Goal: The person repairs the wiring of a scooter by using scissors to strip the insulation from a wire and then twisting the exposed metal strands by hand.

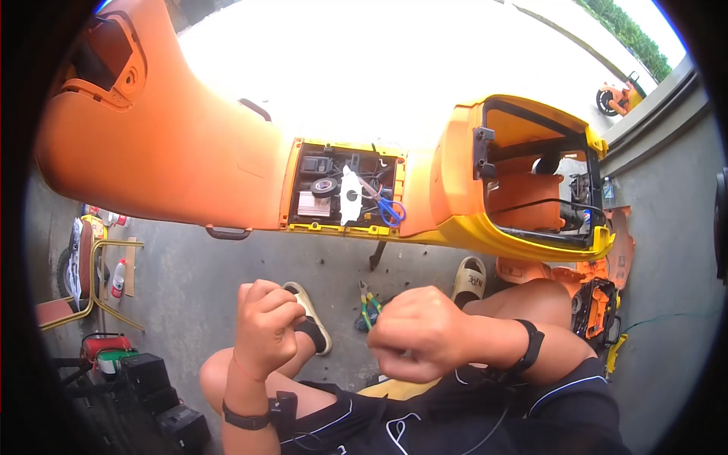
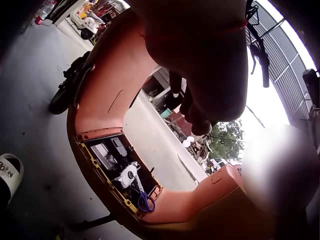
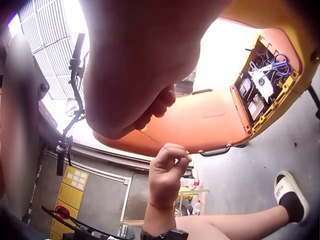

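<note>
My left hand (image 1: 267,327) is raised over my lap, its fingers curled. In the right wrist view the left thumb and forefinger pinch a thin dark strand (image 3: 152,139). That strand runs up toward my right hand (image 1: 415,334), whose curled fingers grip its other end, partly hidden behind the palm. Ahead of both hands lies an orange and yellow scooter body (image 1: 227,167) with an open compartment (image 1: 290,199). Blue-handled scissors (image 1: 390,211), a torn white piece (image 1: 349,199) and a black roll of tape (image 1: 324,187) lie on the parts in it.
Green-handled pliers (image 1: 368,303) lie on the floor between my feet. A gold-framed chair (image 1: 97,280) and a bottle (image 1: 119,277) stand at the left, above black blocks (image 1: 148,375). Loose orange panels (image 1: 523,269) lie at the right by the grey wall (image 1: 671,250).
</note>
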Demonstrator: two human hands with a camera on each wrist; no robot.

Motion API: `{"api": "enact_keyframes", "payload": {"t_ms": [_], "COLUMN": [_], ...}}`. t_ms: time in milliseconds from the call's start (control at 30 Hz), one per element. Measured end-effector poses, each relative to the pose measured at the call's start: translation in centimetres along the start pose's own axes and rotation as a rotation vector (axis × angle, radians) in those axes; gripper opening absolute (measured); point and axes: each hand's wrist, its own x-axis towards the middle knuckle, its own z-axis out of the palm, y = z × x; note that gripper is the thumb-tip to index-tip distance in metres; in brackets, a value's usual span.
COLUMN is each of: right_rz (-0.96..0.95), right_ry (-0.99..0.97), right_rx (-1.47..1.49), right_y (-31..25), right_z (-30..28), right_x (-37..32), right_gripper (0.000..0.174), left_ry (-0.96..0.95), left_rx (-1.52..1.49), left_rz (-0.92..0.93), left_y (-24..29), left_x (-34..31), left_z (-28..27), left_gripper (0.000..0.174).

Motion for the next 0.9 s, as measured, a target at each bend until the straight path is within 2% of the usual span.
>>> {"api": "enact_keyframes", "payload": {"t_ms": [67, 133, 167, 200, 267, 300, 367, 400, 467, 567, 600, 667, 700, 800, 833, 900], "right_rz": [0.276, 0.445, 0.460, 0.435, 0.414, 0.375, 0.455, 0.449, 0.455, 0.558, 0.563, 0.407, 0.368, 0.284, 0.254, 0.206], "right_ry": [0.243, 0.297, 0.306, 0.282, 0.150, 0.163, -0.035, -0.031, -0.232, -0.307, -0.306, 0.090, 0.141, 0.185, 0.140, 0.117], "right_rx": [-0.123, -0.162, -0.176, -0.264, -0.397, -0.378, -0.458, -0.459, -0.461, -0.461, -0.456, -0.480, -0.466, -0.465, -0.461, -0.440], "right_y": [1.0, 2.3, 2.9, 3.4, 4.3, 4.5, 4.4, 4.6, 5.0, 4.7, 4.3, 3.4, 3.2, 2.7, 2.7, 2.7], "right_z": [-1.1, -1.7, -1.6, -1.3, -0.6, -0.3, 0.3, 0.5, 0.2, -0.5, -0.6, -1.2, -1.5, -1.3, -0.9, 0.5], "right_x": [-0.1, -0.2, -0.3, -0.5, -1.1, -1.0, -1.5, -1.5, -1.8, -1.4, -1.2, -0.4, 0.0, 0.9, 1.1, 1.5], "right_gripper": [0.007, 0.006, 0.008, 0.010, 0.013, 0.013, 0.014, 0.014, 0.015, 0.017, 0.017, 0.026, 0.036, 0.035, 0.038, 0.038], "left_ry": [-0.004, 0.012, 0.017, 0.016, 0.065, 0.100, 0.122, 0.133, 0.154, 0.153, 0.119, 0.085, 0.064, 0.048, 0.042, -0.009], "left_rx": [-0.094, -0.145, -0.168, -0.154, -0.312, -0.326, -0.256, -0.204, -0.169, -0.104, -0.075, -0.064, -0.050, -0.070, -0.072, -0.216], "left_rz": [0.014, 0.001, -0.013, -0.021, -0.056, -0.060, -0.106, -0.113, -0.132, -0.174, -0.201, -0.195, -0.184, -0.181, -0.184, -0.174], "left_y": [0.0, 0.2, 0.3, 0.4, 0.1, 0.0, 0.0, -0.1, -0.3, -0.3, -0.2, 0.1, 0.2, 0.8, 1.0, 1.3], "left_x": [-0.1, 0.5, 0.0, -0.6, -0.5, -0.5, -0.7, -0.5, -0.3, 0.0, -0.3, -0.3, -0.2, 0.0, 0.0, 0.4], "left_z": [0.3, -0.1, -0.5, -0.6, -1.5, -1.7, -1.9, -1.7, -1.2, -0.8, -0.8, -0.8, -0.7, -0.4, -0.4, -0.4], "left_gripper": [0.016, 0.017, 0.017, 0.017, 0.019, 0.018, 0.016, 0.015, 0.013, 0.009, 0.007, 0.006, 0.005, 0.005, 0.005, 0.007]}}
